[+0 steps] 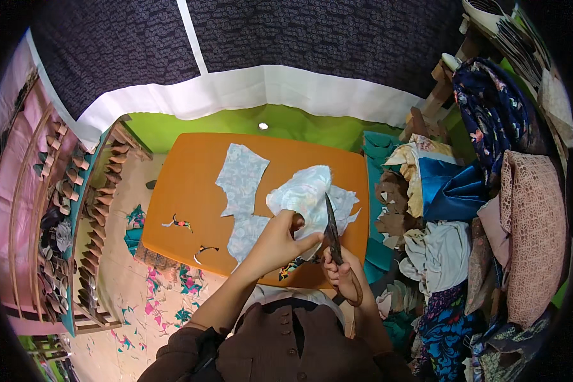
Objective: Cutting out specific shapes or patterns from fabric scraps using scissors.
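Observation:
My left hand (281,240) grips a pale, faintly patterned piece of fabric (304,191), with thumb and fingers closed on its near edge. In my right hand (341,275) is a pair of large dark scissors (332,229). The blades point away from me along the fabric's right side and look closed or nearly so. Whether they touch the cloth I cannot tell. On the orange table (184,172), a light blue-grey cut piece (243,175) lies flat left of the held fabric. Another pale piece (245,237) lies nearer me, partly behind my left forearm.
Small dark and coloured scraps (183,223) lie on the table's left. More scraps (184,280) litter the floor. Piled fabrics (442,248) crowd the right side. A rack of shoe-shaped forms (95,229) stands at left. A dark curtain with a white border (248,86) hangs beyond the table.

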### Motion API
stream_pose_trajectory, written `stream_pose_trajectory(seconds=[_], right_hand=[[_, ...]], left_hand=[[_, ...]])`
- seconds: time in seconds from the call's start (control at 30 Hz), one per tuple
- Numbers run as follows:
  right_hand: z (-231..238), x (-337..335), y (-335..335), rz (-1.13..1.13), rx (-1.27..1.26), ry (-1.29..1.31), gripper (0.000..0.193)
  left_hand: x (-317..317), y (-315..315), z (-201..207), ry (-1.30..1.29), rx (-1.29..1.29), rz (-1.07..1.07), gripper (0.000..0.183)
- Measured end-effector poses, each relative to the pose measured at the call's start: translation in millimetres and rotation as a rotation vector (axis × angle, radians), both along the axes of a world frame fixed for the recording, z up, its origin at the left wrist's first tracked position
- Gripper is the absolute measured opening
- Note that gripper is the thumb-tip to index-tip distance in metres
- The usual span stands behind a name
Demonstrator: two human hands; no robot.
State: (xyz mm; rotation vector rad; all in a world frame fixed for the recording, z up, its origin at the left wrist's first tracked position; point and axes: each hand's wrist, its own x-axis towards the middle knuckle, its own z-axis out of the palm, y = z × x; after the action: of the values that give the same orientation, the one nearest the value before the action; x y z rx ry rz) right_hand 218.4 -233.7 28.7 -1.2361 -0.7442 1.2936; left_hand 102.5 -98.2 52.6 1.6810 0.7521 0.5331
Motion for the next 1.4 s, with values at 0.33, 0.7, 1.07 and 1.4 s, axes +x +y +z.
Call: stream_pose_trajectory(seconds=[0.33, 0.7, 1.07, 1.4], right_hand=[[-3, -11, 6, 0.014, 0.014, -0.298, 0.069], [-7, -27, 14, -0.005, 0.002, -0.062, 0.065], [3, -29, 21, -0.001, 0.056, 0.082, 0.071], [7, -16, 2, 0.056, -0.030, 0.114, 0.072]], left_hand=[[3, -5, -19, -0.181, -0.097, 0.274, 0.037], [-5, -1, -3, -0.089, -0.031, 0.342, 0.040], [-11, 14, 15, -0.078, 0.038, 0.115, 0.031], [-7, 15, 30, 0.215, -0.025, -0.133, 0.034]])
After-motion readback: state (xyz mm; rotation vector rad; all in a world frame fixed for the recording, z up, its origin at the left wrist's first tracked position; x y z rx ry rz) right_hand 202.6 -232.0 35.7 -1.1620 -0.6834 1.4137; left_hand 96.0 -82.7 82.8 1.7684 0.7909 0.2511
